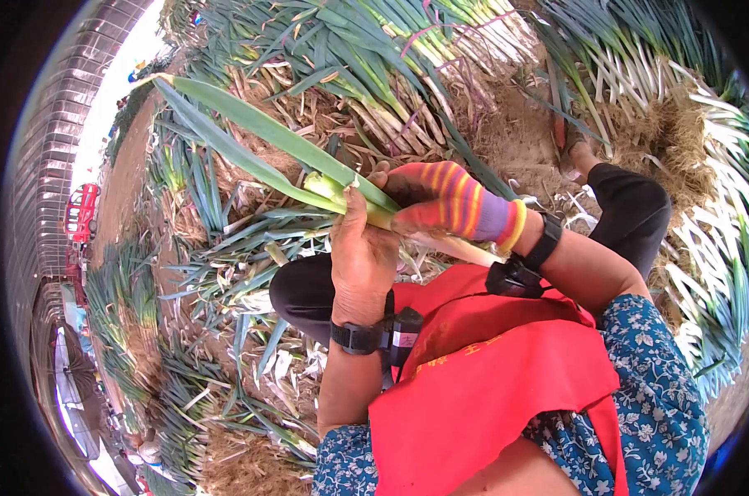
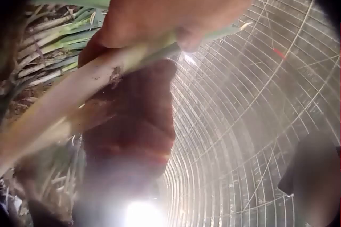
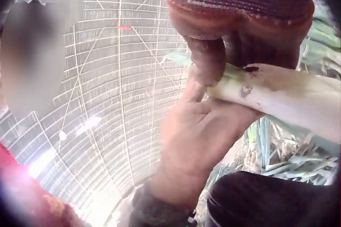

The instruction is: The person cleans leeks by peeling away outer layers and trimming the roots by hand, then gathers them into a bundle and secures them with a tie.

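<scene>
A long green onion [image 1: 287, 142] lies across both hands, its green leaves reaching to the upper left and its pale shaft [image 1: 459, 247] passing beneath the gloved hand over the lap. My bare left hand [image 1: 362, 256] grips it from below, with the thumb along its upper side. Right beside it, my right hand [image 1: 449, 198], in a striped glove with bare fingertips, pinches the same stalk where the leaves meet the shaft. In the right wrist view, brown specks mark the white shaft [image 3: 287, 91]. The left palm is partly hidden behind the stalk.
Heaps of green onions [image 1: 382, 62] lie ahead, with more, roots inward, on the right [image 1: 713, 240] and left [image 1: 126, 306]. Loose peelings cover the soil near the knees [image 1: 304, 293]. A red apron [image 1: 490, 364] spreads over the lap. A red vehicle [image 1: 81, 217] stands far left.
</scene>
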`<state>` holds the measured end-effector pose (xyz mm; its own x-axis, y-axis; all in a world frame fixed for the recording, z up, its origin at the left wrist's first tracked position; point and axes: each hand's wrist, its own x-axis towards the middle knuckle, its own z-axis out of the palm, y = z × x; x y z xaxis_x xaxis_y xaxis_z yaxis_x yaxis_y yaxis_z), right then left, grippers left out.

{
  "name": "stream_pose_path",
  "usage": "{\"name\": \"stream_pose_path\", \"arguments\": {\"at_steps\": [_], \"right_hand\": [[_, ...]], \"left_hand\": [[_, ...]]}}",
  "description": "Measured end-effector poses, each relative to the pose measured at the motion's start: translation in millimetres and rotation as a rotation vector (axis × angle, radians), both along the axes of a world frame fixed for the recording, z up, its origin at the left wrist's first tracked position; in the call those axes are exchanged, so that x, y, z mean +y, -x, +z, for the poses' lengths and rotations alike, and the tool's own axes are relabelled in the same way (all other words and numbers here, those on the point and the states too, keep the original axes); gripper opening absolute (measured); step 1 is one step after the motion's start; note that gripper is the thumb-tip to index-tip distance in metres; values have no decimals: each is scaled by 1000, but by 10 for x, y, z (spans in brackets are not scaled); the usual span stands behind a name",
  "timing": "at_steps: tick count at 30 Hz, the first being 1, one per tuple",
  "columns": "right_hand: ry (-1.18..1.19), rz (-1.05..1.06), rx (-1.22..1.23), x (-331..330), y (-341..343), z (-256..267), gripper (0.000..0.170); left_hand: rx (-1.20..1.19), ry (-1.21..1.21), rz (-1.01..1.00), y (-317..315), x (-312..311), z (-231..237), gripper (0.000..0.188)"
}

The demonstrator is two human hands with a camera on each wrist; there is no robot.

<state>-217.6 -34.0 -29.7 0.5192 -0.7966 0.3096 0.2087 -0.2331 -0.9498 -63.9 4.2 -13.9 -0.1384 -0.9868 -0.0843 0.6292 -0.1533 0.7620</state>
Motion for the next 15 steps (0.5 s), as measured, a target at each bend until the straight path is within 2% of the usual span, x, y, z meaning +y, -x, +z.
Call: {"name": "stream_pose_path", "arguments": {"at_steps": [2,3,7,8,10,11,13,14,15], "right_hand": [[-188,152,89,-91,-60,66,42],[-255,195,-21,-103,-94,86,42],[-353,252,-117,-129,-191,189,40],[-353,253,-114,-145,-204,171,40],[-177,90,159,-192,-241,59,41],[-16,-20,208,-160,-316,49,41],[3,-3,167,-17,-279,67,40],[18,12,125,101,-235,136,40],[-76,60,49,251,-142,300,39]], "left_hand": [[-17,23,-55,-21,17,14,46],[-27,15,-19,7,32,34,46],[-30,-29,19,-7,41,62,44],[16,-82,34,-33,12,0,41],[68,-136,55,-81,-34,-122,38],[97,-184,140,-99,-33,-161,35],[168,-254,235,-150,-103,-195,30],[119,-273,310,-221,-153,-239,29],[123,-279,324,-284,-152,-217,29]]}}
